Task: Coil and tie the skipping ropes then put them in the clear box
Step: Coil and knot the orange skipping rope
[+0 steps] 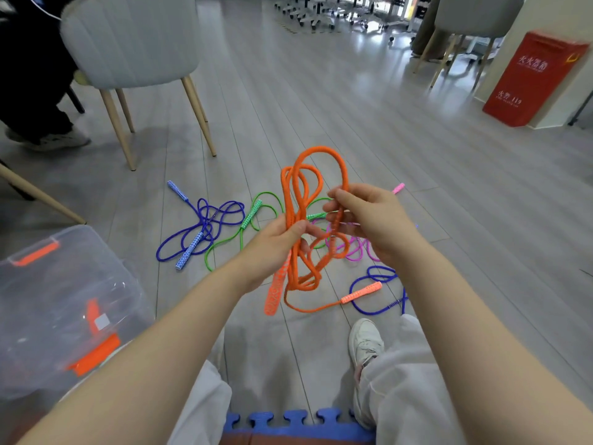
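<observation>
Both hands are raised over the floor (pixel 401 130) with the orange skipping rope (pixel 300 194) bunched between them. The left hand (pixel 272 242) has its grip closed round the gathered loops at their middle, thumb pressed on the strands, so loops stand up above it and hang below. The right hand (pixel 369 220) pinches a strand of the same rope at the right side of the bundle, fingers curled. One orange handle (pixel 276 290) dangles below the left hand; the other orange handle (pixel 362 292) lies on the floor to the right, joined by a trailing length of rope.

Beyond the hands on the floor lie a blue rope (pixel 199 226) at the left, a green rope (pixel 247 226) beside it, a pink rope (pixel 356 248) partly hidden behind the hands, and another blue rope (pixel 372 290) near right. The clear box (pixel 64 300), with orange latches, sits at the near left, lid on. A grey chair (pixel 134 43) stands far left and a red cabinet (pixel 532 78) far right
</observation>
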Motion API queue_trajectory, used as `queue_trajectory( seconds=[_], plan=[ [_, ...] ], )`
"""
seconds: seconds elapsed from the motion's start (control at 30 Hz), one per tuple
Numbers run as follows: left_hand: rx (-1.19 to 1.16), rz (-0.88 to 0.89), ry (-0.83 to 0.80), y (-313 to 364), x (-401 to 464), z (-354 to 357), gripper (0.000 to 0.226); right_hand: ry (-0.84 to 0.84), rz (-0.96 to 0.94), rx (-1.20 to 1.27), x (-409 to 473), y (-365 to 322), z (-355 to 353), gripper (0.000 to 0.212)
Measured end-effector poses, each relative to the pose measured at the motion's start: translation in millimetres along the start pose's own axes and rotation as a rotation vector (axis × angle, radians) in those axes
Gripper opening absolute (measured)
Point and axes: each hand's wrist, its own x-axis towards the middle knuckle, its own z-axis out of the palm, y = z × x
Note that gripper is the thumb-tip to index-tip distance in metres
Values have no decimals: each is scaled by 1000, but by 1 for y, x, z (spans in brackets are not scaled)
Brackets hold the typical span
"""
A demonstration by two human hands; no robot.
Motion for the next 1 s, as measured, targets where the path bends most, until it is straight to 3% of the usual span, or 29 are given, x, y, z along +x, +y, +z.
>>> queue_trajectory(
  seconds=[0.23, 0.57, 1.0],
  plan=[
    [-61, -23, -123, -6, 0, 1, 27, -65, 58, 169, 1, 0, -2, 17],
    [-269, -36, -92, -9, 3, 5, 20, -34, -106, -307, -4, 6, 12, 16],
    [-201, -8, -175, -11, 3, 1, 26, 11, -71, -275, -2, 9, 15, 11]
  ],
)
